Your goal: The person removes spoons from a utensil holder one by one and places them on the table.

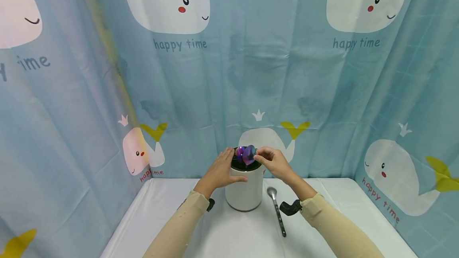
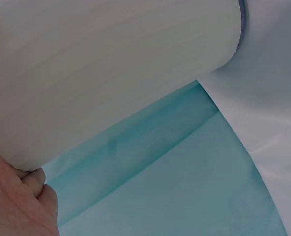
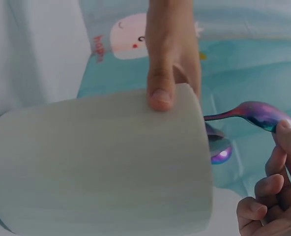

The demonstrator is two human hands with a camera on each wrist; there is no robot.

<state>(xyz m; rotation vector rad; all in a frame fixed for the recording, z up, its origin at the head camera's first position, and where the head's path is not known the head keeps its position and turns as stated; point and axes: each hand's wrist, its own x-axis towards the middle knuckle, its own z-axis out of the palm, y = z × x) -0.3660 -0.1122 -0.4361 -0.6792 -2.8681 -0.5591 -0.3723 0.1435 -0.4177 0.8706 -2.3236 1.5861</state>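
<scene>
A white cylindrical canister [image 1: 244,194] with a dark interior stands upright on the table. My left hand [image 1: 220,170] grips its left side near the rim, thumb across the front and fingers round the back. Between the thumb and fingertips of my right hand [image 1: 276,163] is the bowl of a shiny purple-blue spoon [image 3: 258,112], pinched at its edge above the rim. The spoon's handle runs down into the canister, its lower end hidden. A second iridescent spoon [image 3: 220,152] stands in the canister beside it, bowl up.
To the right of the canister, a silver spoon [image 1: 276,208] with a dark handle lies on the white-covered table [image 1: 322,218]. Blue curtains [image 1: 258,83] printed with whales hang behind and along both sides.
</scene>
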